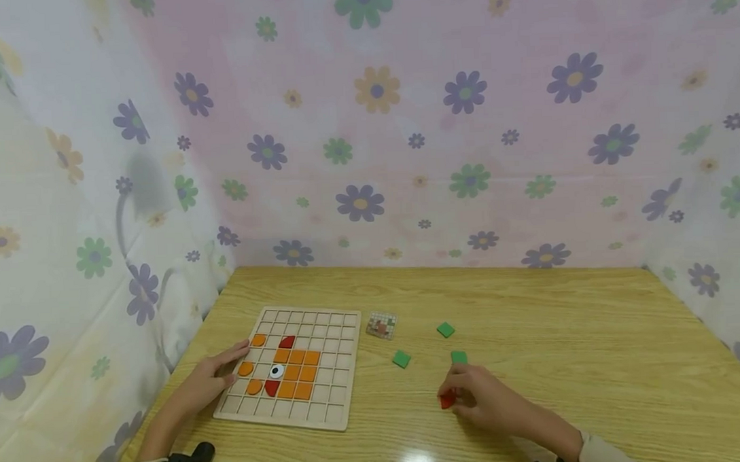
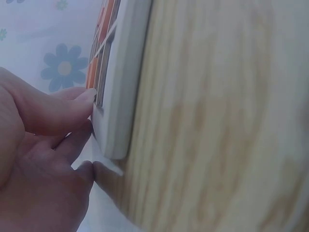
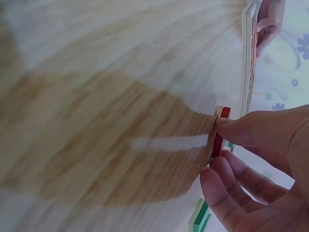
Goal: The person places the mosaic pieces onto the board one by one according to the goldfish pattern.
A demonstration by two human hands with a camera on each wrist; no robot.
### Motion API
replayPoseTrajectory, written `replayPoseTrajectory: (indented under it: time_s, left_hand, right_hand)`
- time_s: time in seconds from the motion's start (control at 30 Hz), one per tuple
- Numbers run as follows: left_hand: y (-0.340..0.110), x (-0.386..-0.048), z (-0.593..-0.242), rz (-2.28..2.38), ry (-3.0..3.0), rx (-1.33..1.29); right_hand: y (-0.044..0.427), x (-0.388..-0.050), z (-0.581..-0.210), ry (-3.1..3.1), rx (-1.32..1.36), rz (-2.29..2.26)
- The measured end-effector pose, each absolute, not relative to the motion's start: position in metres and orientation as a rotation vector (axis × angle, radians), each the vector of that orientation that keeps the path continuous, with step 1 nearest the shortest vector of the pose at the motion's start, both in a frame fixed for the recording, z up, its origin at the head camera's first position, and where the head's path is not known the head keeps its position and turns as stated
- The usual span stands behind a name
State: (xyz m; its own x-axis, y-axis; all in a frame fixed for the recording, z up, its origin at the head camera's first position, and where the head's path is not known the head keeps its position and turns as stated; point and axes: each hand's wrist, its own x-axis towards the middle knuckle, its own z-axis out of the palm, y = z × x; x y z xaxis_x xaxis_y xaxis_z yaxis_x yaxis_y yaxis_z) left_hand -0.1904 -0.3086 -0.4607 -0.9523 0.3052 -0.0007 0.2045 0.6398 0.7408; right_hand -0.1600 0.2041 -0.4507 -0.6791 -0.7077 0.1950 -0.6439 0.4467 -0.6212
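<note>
A wooden grid board [image 1: 340,398] lies flat at the left of the table. It bears several orange square tiles [image 1: 297,356], three rounded orange tiles [image 1: 254,386], a round eye tile [image 1: 277,371] and two red rounded-edge tiles [image 1: 287,342]. My left hand [image 1: 206,379] rests at the board's left edge, its fingertips touching the rim, as the left wrist view shows. Right of the board, my right hand [image 1: 489,397] pinches a red tile [image 3: 221,131] between thumb and fingers, low over the table. Part of that tile is hidden by the fingers.
Three green square tiles lie loose: one at the back [image 1: 445,330], one nearer the board [image 1: 401,358], and one just beyond my right hand [image 1: 459,358]. A small pattern card [image 1: 382,325] lies beside the board. Flowered cloth [image 1: 379,156] hangs behind the wooden table [image 1: 595,359].
</note>
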Motion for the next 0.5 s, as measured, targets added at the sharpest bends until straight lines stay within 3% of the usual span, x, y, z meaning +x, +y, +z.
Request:
replayPoseTrajectory:
  time_s: [0.5]
  left_hand:
    - [-0.308, -0.190, -0.461, 1.211, 2.724, 0.399]
  right_hand:
    - [0.192, -0.164, -0.449, 2.597, -1.301, -0.967]
